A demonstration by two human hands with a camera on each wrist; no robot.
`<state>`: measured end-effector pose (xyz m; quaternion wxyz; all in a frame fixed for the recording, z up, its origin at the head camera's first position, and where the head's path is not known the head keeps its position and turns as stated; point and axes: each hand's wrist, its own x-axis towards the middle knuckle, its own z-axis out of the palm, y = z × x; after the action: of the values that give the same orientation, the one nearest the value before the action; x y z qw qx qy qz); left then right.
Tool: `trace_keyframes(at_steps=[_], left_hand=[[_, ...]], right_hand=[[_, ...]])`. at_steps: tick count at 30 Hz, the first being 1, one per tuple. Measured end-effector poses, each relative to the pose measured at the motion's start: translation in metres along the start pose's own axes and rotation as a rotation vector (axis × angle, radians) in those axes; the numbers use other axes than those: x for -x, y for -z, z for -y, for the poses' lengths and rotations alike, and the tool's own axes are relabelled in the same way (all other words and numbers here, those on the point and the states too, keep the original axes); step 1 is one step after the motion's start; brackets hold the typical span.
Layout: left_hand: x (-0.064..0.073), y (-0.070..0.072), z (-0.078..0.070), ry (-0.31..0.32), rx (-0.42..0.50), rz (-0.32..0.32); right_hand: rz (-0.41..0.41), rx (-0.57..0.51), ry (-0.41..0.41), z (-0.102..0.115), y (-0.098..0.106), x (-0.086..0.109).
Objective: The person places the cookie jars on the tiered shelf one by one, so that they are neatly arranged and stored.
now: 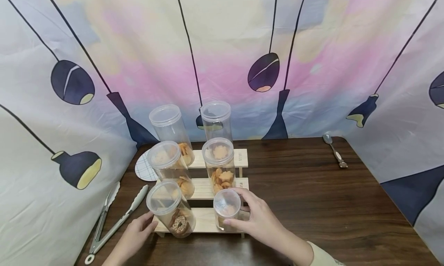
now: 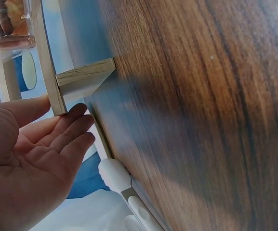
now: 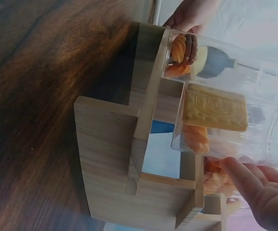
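Note:
A three-step wooden stand (image 1: 204, 219) holds several clear lidded jars of cookies. My right hand (image 1: 260, 219) grips the short jar (image 1: 227, 201) at the right end of the lowest step, thumb on the near side and fingers behind. In the right wrist view that jar (image 3: 255, 118) shows a rectangular biscuit (image 3: 215, 107) inside. At the step's left end my left hand (image 1: 137, 232) pinches the board, thumb on one face and fingers under it in the left wrist view. Right beside this hand stands a taller jar (image 1: 164, 198) with a seeded ring cookie (image 1: 180, 223).
Tongs (image 1: 116, 227) lie spread on the table (image 1: 295, 189) left of the stand. Behind them is a round checked mat (image 1: 143, 169). A spoon (image 1: 334, 151) lies at the far right. Printed cloth (image 1: 225, 46) hangs behind the table.

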<state>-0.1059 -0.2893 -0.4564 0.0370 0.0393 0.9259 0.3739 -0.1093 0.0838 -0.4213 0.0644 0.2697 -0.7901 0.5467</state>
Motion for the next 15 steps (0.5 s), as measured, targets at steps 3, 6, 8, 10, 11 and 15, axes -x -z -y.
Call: trace_keyframes(at_steps=[3, 6, 8, 10, 11, 15], left_hand=[[-0.0003, 0.0, 0.0002, 0.012, 0.016, 0.015], [-0.0003, -0.0002, 0.0007, 0.023, 0.034, 0.026], [-0.0008, -0.0004, 0.001, 0.025, 0.04, 0.029], [-0.0012, -0.0006, 0.0013, 0.026, 0.037, 0.027], [-0.0014, -0.0006, 0.0014, 0.027, 0.036, 0.028], [-0.0018, -0.0004, 0.002, 0.026, 0.036, 0.027]], right_hand=[[-0.004, 0.012, -0.004, -0.0015, -0.0016, 0.0009], [-0.008, 0.025, -0.01, -0.0027, -0.0029, 0.0014], [-0.012, 0.033, -0.009, -0.0037, -0.004, 0.0009], [-0.017, 0.044, -0.01, -0.0049, -0.0051, 0.0005], [-0.018, 0.045, -0.011, -0.0057, -0.0056, 0.0003], [-0.022, 0.049, -0.018, -0.0088, -0.0077, 0.0]])
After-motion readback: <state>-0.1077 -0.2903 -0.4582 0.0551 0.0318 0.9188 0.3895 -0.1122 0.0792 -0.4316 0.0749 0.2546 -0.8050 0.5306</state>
